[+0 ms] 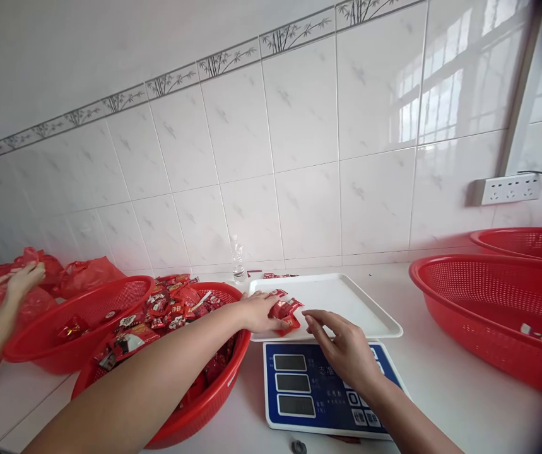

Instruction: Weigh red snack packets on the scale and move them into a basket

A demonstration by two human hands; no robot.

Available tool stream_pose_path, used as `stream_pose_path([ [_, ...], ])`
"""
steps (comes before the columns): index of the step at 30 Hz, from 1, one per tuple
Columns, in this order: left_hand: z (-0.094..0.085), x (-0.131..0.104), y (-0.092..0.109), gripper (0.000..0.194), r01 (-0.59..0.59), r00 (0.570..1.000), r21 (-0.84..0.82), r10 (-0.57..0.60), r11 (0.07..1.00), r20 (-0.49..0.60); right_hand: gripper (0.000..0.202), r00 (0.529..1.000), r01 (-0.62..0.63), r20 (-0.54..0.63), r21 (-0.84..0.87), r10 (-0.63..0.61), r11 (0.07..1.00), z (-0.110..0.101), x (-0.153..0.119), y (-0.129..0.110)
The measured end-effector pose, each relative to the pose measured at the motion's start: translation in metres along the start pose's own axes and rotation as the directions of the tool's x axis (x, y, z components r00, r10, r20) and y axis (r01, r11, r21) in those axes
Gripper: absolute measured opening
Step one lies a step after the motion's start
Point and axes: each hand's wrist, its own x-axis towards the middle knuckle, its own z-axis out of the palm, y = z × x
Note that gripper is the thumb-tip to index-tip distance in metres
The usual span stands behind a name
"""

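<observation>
My left hand reaches across the red basket and is closed around a few small red snack packets over the near left part of the white tray. My right hand hovers above the blue digital scale. Its fingers are loosely curled, thumb and forefinger tips close together with a small gap, just right of the packets. Nothing shows between them. Many red wrapped packets are heaped in the basket, partly hidden by my left forearm.
Another red basket with a few packets stands at left. Beyond it, another person's hand touches red plastic bags. A clear bottle stands by the wall. Red baskets occupy the right. A small dark object lies before the scale.
</observation>
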Motion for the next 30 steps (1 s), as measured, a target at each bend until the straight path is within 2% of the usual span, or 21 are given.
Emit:
stream_pose_path([
  [4,-0.011,-0.016,-0.008,0.073,-0.046,0.999,-0.035,0.047,0.998,0.02,0.031,1.0,0.008,0.007,-0.024,-0.008,1.0,0.0,0.0,0.0],
  [9,-0.024,-0.05,-0.044,0.044,-0.03,0.999,-0.064,0.028,0.998,-0.03,0.03,0.995,0.078,-0.052,-0.081,-0.082,0.994,0.0,0.0,0.0],
  [11,-0.024,-0.062,-0.059,0.037,0.021,1.0,-0.094,-0.022,0.995,-0.013,0.028,0.989,0.12,-0.077,-0.096,-0.127,0.988,0.001,0.0,0.0],
  [14,-0.014,-0.075,-0.072,0.034,0.101,0.995,-0.113,-0.097,0.988,0.035,0.028,0.984,0.143,-0.097,-0.099,-0.153,0.985,0.002,-0.001,0.001],
  [17,0.004,-0.08,-0.073,0.037,0.085,0.994,-0.078,-0.079,0.993,0.07,0.028,0.988,0.117,-0.093,-0.101,-0.127,0.988,0.003,-0.001,0.003],
  [21,0.02,-0.085,-0.063,0.039,0.08,0.997,-0.035,-0.08,0.996,0.014,0.026,0.991,0.104,-0.078,-0.117,-0.113,0.988,0.005,-0.002,0.005],
  [25,0.021,-0.085,-0.055,0.029,0.093,0.995,-0.077,-0.089,0.993,0.051,0.024,0.993,0.106,-0.036,-0.119,-0.111,0.987,0.005,-0.002,0.003],
  [30,0.022,-0.08,-0.06,0.012,0.134,0.988,-0.07,-0.127,0.989,0.093,0.024,0.994,0.109,-0.012,-0.115,-0.111,0.987,0.003,-0.001,-0.003],
])
